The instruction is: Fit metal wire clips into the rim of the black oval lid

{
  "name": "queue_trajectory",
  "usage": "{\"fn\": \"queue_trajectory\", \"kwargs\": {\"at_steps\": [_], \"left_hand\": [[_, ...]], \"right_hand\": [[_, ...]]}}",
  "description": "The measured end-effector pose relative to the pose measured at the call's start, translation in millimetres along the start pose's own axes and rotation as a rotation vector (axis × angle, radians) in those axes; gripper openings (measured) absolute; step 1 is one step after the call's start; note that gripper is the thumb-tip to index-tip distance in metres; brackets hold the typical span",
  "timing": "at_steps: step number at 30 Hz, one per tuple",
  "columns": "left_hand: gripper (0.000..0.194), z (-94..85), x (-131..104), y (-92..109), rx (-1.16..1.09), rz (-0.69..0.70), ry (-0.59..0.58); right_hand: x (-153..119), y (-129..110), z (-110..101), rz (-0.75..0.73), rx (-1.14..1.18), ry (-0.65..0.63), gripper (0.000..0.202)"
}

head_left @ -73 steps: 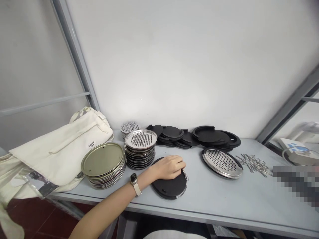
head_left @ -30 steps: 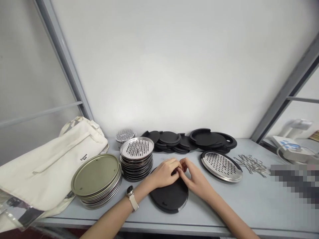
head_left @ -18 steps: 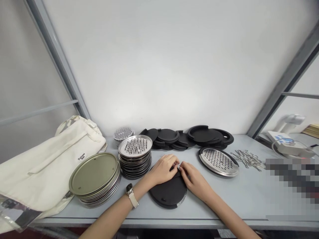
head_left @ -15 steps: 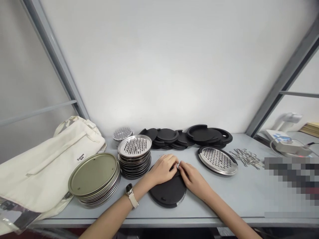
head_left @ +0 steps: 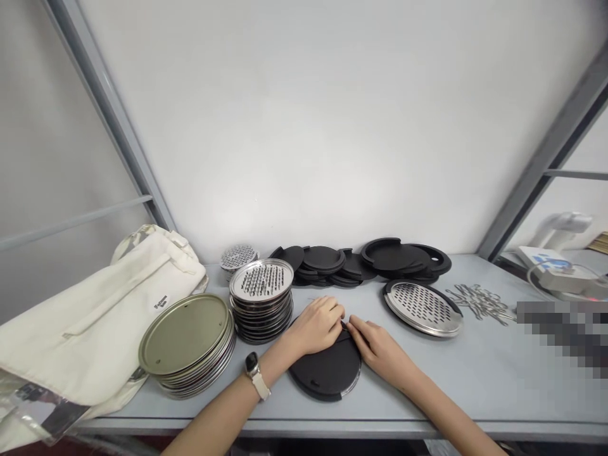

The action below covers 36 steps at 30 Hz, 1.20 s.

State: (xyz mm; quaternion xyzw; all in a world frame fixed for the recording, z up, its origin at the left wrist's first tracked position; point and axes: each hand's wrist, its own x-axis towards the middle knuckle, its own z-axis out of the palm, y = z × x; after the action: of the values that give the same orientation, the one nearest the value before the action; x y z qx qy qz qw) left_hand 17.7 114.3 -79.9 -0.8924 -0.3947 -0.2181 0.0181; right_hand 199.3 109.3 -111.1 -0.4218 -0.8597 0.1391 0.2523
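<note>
Both hands [head_left: 318, 327] [head_left: 380, 348] pinch, seemingly a clip, at black disc [head_left: 327, 373] beside grater stack [head_left: 262, 301]

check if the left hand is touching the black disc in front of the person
Touching. The head view shows the left hand resting palm-down on the far edge of the black disc, with no gap between them.

A grey table [head_left: 475, 380] is seen bearing a cream bag [head_left: 95, 304], a stack of olive lids [head_left: 187, 335], stacked perforated discs [head_left: 262, 297], black discs [head_left: 365, 259], one black disc [head_left: 327, 373], a grater plate [head_left: 422, 307] and wire clips [head_left: 482, 301].
</note>
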Motion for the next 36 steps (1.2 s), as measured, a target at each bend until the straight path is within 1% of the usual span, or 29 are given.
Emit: {"fn": "queue_trajectory", "kwargs": {"at_steps": [7, 14, 21, 29, 36], "left_hand": [[0.005, -2.2, -0.4, 0.3, 0.009, 0.010, -0.018], [0.004, -2.7, 0.0, 0.2, 0.016, 0.022, -0.024], [0.007, -3.8, 0.1, 1.6, 0.025, 0.013, -0.042], [0.006, -3.6, -0.3, 0.9, 0.032, 0.025, -0.031], [0.006, -3.9, -0.3, 1.4, 0.035, 0.026, -0.036]], "right_hand": [[-5.4, -0.5, 0.7, -0.012, -0.053, 0.025, 0.023], [-12.0, -0.9, 1.5, -0.039, -0.127, 0.005, 0.024], [-10.0, -1.5, 1.2, -0.026, -0.115, -0.023, 0.025], [-10.8, -1.5, 0.9, -0.020, -0.116, -0.049, 0.026], [-9.8, -1.6, 1.0, -0.032, -0.130, -0.049, 0.026]]}}
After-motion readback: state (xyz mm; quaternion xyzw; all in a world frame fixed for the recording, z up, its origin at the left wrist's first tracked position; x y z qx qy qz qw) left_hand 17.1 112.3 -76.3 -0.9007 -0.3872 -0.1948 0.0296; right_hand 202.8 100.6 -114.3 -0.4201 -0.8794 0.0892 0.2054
